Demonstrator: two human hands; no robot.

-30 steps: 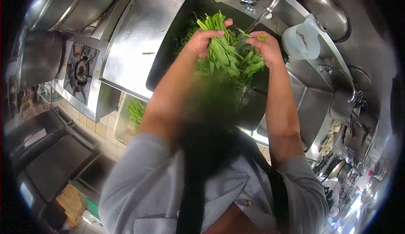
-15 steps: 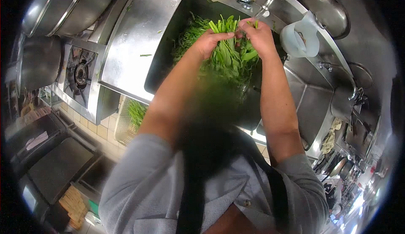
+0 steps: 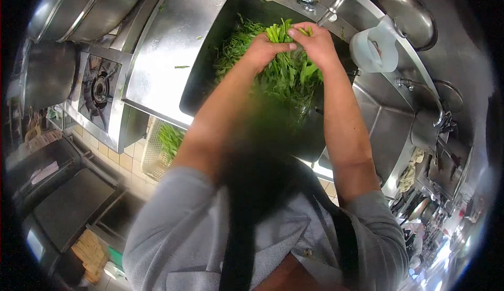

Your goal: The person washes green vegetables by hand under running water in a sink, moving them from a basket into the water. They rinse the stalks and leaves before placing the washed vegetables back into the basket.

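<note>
Over the dark sink basin (image 3: 207,54), my left hand (image 3: 264,52) is closed around a bunch of leafy greens (image 3: 278,31), its thumb laid across the stems. Close beside it, my right hand (image 3: 315,45) pinches green stems at its fingertips. Long leaves hang below both hands onto more wet greens (image 3: 239,47) heaped in the basin. The faucet (image 3: 336,2) arches just behind my right hand. The lower part of the basin is blurred by something dark near the camera.
A translucent pitcher (image 3: 375,49) stands right of the basin, near a second steel sink (image 3: 388,123). At left are a steel counter (image 3: 163,54) and a gas burner (image 3: 100,89). A white basket (image 3: 152,157) with greens sits low, below the counter edge. A metal lid (image 3: 404,15) lies behind.
My hands have come slightly closer together over the basin. The right hand has shifted a little left, and its fingers have changed position on the stems.
</note>
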